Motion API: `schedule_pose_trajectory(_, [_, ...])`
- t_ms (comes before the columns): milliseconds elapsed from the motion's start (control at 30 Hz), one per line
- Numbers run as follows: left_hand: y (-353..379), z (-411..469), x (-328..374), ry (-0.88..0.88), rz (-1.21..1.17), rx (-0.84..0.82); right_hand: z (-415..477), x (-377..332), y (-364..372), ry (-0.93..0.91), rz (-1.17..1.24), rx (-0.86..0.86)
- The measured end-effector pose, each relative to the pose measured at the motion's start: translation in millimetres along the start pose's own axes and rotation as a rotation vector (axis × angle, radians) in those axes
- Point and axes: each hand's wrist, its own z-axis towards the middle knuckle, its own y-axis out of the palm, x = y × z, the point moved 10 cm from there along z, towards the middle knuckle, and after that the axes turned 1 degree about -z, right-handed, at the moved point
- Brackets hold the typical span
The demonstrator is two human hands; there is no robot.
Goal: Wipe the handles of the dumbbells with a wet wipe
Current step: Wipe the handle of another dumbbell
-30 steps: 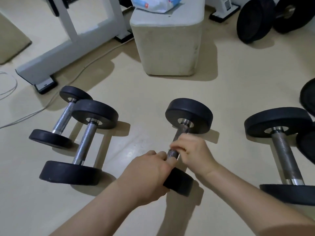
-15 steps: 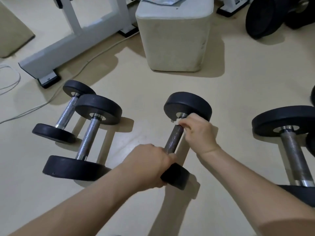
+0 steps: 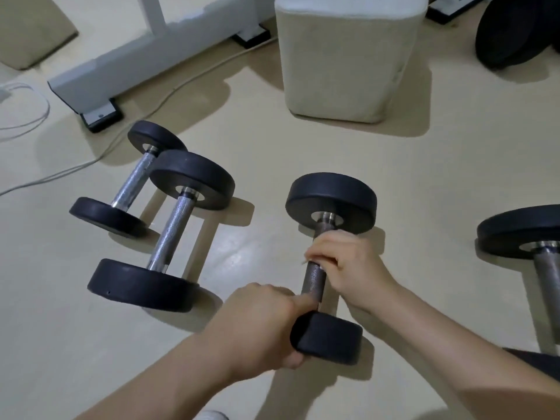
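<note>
I am wiping the centre handle (image 3: 315, 280) on the floor (image 3: 272, 147), my right hand (image 3: 345, 265) closing its grip round it with a wet wipe (image 3: 306, 258), my left hand (image 3: 260, 322) clasping the 6 o'clock weight (image 3: 328, 338); whether the two dumbbells (image 3: 172, 228) at 9 o'clock and another dumbbell (image 3: 545, 268) at 3 o'clock are done, I cannot tell.

No legible text or labels.

Both bare forearms extended forward. Left hand (image 3: 260, 322) curled over the near end of the dumbbell (image 3: 330, 338); right hand (image 3: 342, 262) wrapped round its handle (image 3: 315, 283).
</note>
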Motion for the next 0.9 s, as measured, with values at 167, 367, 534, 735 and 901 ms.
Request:
schedule_pose_trajectory(167, [-7, -20, -40, -0.075, -0.144, 0.019, 22, 14, -9, 0.025, -0.033, 0.238])
schedule_pose_trajectory(367, [-18, -31, -40, -0.050, 0.002, -0.021, 19, -23, 18, -0.087, 0.111, 0.074])
schedule_pose_trajectory(534, [-23, -40, -58, -0.104, -0.105, -0.005, 25, -6, 32, 0.080, 0.105, 0.143])
schedule_pose_trajectory(735, [-27, -47, -77, -0.160, -0.083, -0.010, 51, 1, 20, 0.250, 0.251, 0.277])
schedule_pose_trajectory(901, [-25, -47, -85, -0.211, -0.021, -0.156, 18, -35, 65, 0.339, 0.376, -0.180])
